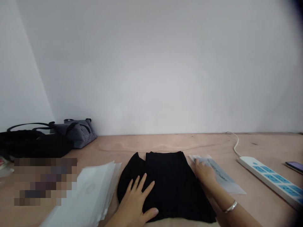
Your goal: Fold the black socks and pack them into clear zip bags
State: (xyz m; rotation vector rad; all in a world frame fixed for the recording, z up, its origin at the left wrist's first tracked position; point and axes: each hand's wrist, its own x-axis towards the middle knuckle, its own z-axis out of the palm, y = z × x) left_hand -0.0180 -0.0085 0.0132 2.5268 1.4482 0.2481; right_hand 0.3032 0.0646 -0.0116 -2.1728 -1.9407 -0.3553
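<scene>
A folded black garment [175, 186] lies flat on the table in front of me; its exact kind cannot be told. My left hand [138, 200] rests palm down on its left part, fingers spread, holding nothing. Just past the garment's right edge, my right hand [205, 172] has its fingers bent together at the far left end of a frosted plastic bag [228, 181] with dark lettering. The fingertips are partly hidden, and the bag lies flat. To the left is a stack of frosted zip bags [91, 186], which neither hand touches.
A white power strip [267, 178] with blue sockets lies at the right, its cable running back to the wall. Beyond it is a phone [294, 166]. A black bag [35, 143] and a striped bag [82, 134] stand back left. A blurred patch covers something at left.
</scene>
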